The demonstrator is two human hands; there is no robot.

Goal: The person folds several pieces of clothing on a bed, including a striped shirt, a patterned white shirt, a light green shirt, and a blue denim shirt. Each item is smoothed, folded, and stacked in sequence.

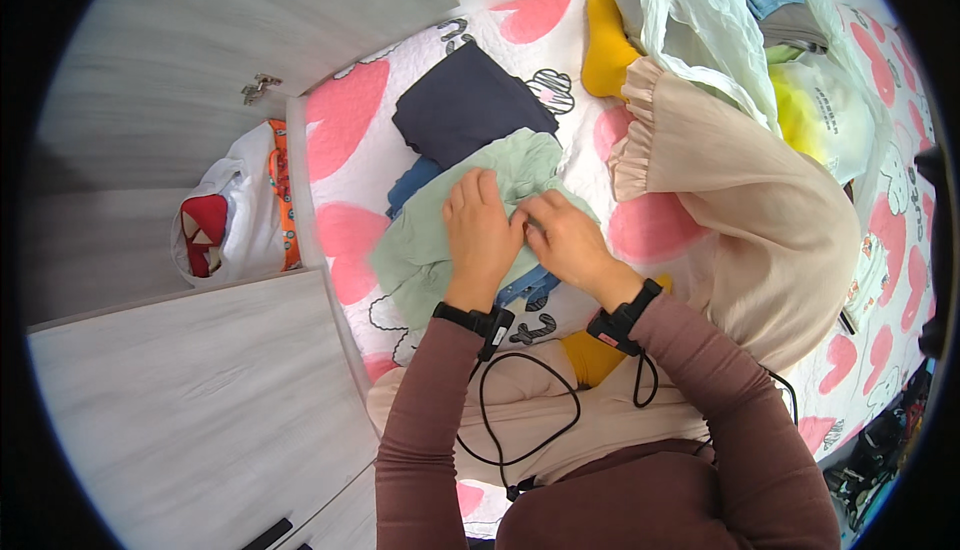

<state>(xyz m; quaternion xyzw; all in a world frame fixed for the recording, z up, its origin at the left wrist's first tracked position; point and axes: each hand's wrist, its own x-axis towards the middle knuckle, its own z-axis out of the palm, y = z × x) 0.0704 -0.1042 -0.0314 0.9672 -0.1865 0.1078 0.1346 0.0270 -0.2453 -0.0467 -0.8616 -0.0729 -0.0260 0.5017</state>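
Note:
A crumpled light green garment (427,250) is spread on the bed before me. My left hand (480,231) rests on it, palm down, fingers close together and fingertips bent into the cloth. Beside it, my right hand (568,242) has its fingers curled, thumb and forefinger pinched at the fabric near my left thumb. What lies between the fingertips is mostly hidden. Blue denim (530,287) peeks out from under the green cloth, and another blue edge (412,182) shows on the far left side. A folded dark navy garment (472,104) lies just beyond, partly overlapped by the green one.
On the left stands a pale wood-grain cabinet (202,400) with an open door (247,10). A white bag (244,227) with red contents sits inside. Upper right, a translucent plastic bag (697,32) holds folded clothes. My bent leg (765,205) borders the right side. Black cables (484,407) hang from my wristbands.

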